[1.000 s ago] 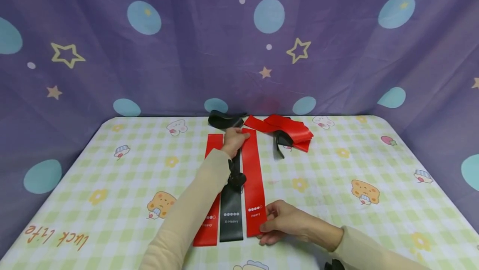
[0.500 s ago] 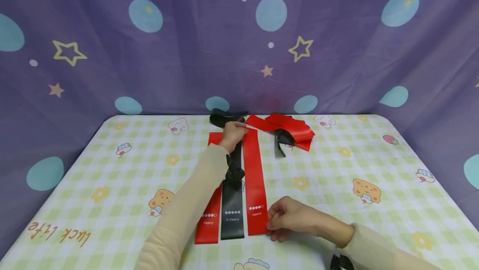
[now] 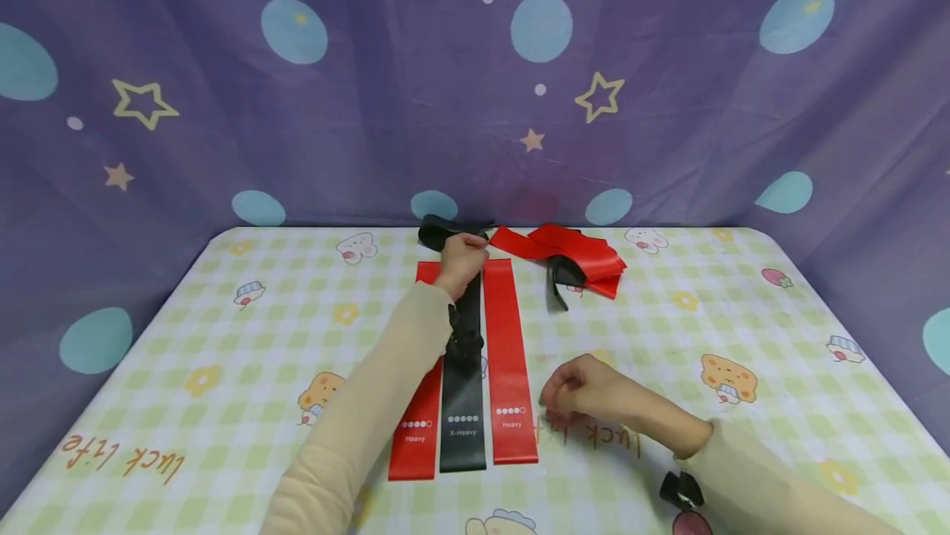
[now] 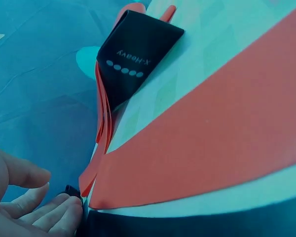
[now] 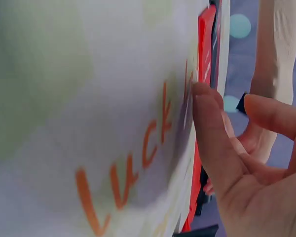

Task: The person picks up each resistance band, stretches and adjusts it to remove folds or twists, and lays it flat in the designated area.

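Note:
Three flat resistance bands lie side by side: a red band (image 3: 413, 452) marked Heavy, a black band (image 3: 462, 403) marked X-Heavy, and another red band (image 3: 508, 337) marked Heavy. My left hand (image 3: 462, 259) is over the far end of the black band, its forearm crossing the left red one. In the left wrist view, its thumb and fingers stand apart with nothing between them, close to the right red band's end (image 4: 118, 182). Just right of that band's near end, my right hand (image 3: 586, 395) hovers low over the tablecloth, loosely bent and holding nothing.
Behind the row, a curled black band (image 3: 438, 232) lies at the table's back edge. To its right is a heap of red bands (image 3: 571, 251) with a black band (image 3: 567, 273) among them. A checkered cloth (image 3: 653, 329) covers the table; a purple curtain (image 3: 475, 164) hangs behind.
My right hand has let go of the right red band's near corner and moved right and slightly away. My left hand has shifted slightly back off that band's far end.

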{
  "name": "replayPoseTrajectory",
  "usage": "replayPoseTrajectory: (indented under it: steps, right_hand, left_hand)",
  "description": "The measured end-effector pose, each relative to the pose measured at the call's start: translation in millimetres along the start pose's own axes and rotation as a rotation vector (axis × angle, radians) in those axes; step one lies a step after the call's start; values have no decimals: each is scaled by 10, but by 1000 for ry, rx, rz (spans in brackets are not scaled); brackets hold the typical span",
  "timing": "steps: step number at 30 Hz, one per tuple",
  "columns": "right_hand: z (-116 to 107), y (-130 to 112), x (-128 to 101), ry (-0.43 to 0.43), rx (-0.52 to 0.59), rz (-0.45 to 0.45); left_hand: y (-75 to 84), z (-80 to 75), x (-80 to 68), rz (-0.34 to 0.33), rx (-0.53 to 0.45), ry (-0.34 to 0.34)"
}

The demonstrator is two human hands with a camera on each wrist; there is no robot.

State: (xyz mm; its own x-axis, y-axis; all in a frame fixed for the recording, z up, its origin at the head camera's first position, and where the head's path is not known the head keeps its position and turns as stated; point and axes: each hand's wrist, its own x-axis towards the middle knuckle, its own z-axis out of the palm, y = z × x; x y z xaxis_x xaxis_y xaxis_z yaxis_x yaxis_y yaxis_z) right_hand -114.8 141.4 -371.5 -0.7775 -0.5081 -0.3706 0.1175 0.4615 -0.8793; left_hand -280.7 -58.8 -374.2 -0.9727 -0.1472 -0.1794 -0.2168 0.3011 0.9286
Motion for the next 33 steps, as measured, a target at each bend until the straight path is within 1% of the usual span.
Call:
replayPoseTrajectory:
  steps: [4,8,12,14,16,17,20,23,29,33]
  right_hand:
    - [-98,12,83,103,-24,-8]
    - [-217,30,182,208,-70,-2]
    - [-332,42,261,294,-125,36]
    - [-380,42,293,337,-151,42]
    - [-422,37,325,378,-193,14]
    - [-441,34,345,405,-221,-8]
    - [-481,11,411,473,-269,-36]
    - [-509,-24,495,513,-281,-31]
    - [-557,-70,669,530,-281,34]
    - [-599,-75,760,546,-305,44]
  left_hand:
    - [-9,26,-25,9,-6,-1]
    - [-7,44,-74,20,-22,-34]
    - [3,90,-149,22,-97,-83]
    - [4,123,-185,29,-139,-106]
    - [-7,156,-211,40,-154,-123]
    - [-12,171,-225,43,-151,-130]
    - [-33,210,-261,46,-128,-155]
    - [-53,244,-296,46,-117,-180]
    - [-82,306,-363,38,-134,-205]
    - [-96,330,-394,35,-127,-228]
